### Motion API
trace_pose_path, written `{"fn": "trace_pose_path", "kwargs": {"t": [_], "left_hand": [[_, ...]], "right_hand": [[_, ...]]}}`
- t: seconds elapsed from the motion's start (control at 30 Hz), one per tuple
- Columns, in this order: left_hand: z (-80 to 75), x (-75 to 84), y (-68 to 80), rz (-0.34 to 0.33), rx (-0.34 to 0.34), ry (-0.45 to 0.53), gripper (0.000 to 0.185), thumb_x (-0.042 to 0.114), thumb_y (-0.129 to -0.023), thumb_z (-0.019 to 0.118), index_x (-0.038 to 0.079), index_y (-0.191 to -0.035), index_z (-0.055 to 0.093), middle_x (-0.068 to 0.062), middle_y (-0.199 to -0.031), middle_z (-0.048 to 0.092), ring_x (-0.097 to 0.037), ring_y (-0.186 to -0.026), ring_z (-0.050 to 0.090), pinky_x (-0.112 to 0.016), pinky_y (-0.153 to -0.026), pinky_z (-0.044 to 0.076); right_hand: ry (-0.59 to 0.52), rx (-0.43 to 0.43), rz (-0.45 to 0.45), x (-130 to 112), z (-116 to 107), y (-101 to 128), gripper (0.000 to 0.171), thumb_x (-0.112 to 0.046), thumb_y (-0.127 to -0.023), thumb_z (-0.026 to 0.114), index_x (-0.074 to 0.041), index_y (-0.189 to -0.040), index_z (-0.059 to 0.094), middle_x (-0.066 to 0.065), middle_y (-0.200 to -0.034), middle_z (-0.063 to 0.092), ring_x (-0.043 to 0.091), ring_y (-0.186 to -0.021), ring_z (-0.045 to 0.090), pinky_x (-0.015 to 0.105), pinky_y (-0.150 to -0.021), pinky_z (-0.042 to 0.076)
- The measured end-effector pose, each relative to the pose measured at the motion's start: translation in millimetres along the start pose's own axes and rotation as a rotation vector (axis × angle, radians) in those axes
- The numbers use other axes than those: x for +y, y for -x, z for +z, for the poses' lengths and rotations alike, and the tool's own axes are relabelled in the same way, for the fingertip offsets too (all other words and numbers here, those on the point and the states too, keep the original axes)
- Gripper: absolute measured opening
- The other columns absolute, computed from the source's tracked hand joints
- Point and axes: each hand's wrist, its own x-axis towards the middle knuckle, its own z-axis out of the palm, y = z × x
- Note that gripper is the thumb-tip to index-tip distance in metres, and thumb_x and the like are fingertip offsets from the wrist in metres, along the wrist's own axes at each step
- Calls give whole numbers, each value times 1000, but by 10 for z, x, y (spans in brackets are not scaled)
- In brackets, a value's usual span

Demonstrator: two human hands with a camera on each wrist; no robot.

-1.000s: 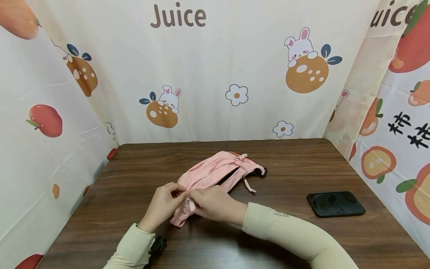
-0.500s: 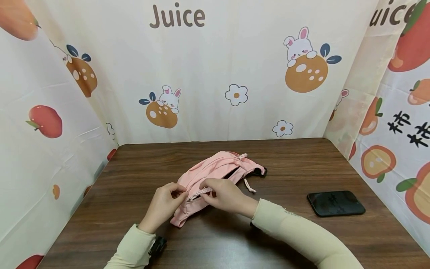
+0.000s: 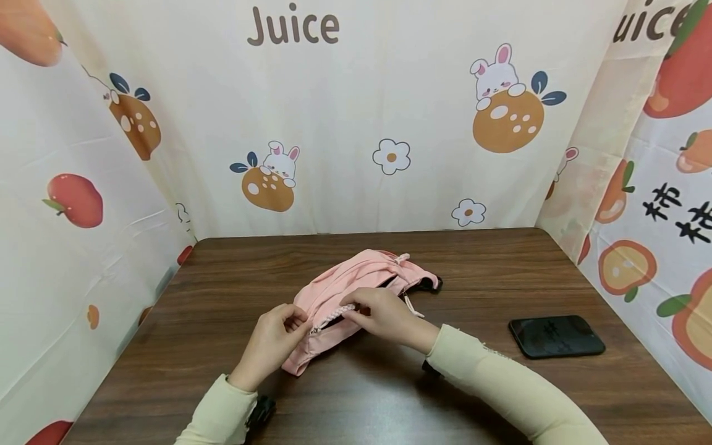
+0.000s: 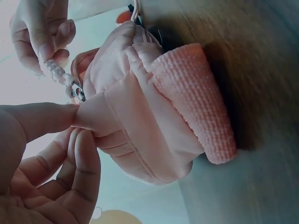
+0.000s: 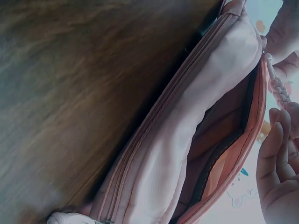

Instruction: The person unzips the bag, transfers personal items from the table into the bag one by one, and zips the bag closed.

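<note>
**Soft pink pouch, held at its end and by the zip cord**

Head view: a pink fabric waist bag (image 3: 356,284) lies near the middle of the dark wooden bench (image 3: 500,383), one end lifted slightly toward the person. The left hand (image 3: 272,343) pinches the near end of the bag between thumb and fingers. The right hand (image 3: 384,312) pinches a braided zip cord (image 3: 334,315) that runs to the slider beside the left fingertips. A black phone (image 3: 556,337) lies flat, well apart to the right. A black buckle (image 3: 431,284) shows at the bag's far end.

Left wrist view: the left hand (image 4: 51,163) clamps a fold of fabric just beside the metal slider (image 4: 78,92); a woven strap (image 4: 196,102) is rolled at the end. The cloth creases easily, so it looks light and limp, not slippery.

Right wrist view: the zip is partly open, showing a dark inner lining (image 5: 219,140). The right hand (image 5: 280,163) has its fingers curled by the cord.

Judgement: the bag will sag and bunch if pulled with one hand; bracing the cloth close to the slider while tugging the cord along the zip line seems the surest hold. The thin cord could slip from a loose pinch.
</note>
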Motion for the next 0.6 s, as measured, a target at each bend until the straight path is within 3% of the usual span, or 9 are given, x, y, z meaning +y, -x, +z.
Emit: {"fn": "trace_pose_path", "kwargs": {"t": [0.23, 0.6], "left_hand": [[-18, 3, 1, -3, -10, -4, 11, 1, -79, 76, 10, -79, 70, 4, -72, 61, -2, -65, 52, -19, -61, 46], [-44, -1, -11, -37, -30, 6, 5, 6, -81, 76, 6, -80, 71, 3, -73, 62, -3, -67, 53, -19, -61, 46]], "right_hand": [[14, 8, 11, 33, -67, 14, 10, -14, -86, 74, -12, -94, 70, -5, -85, 70, 7, -72, 62, 17, -68, 49], [11, 35, 121, 189, -231, 98, 12, -9, -83, 76, -10, -94, 71, -2, -87, 71, 10, -75, 62, 27, -68, 52]]}}
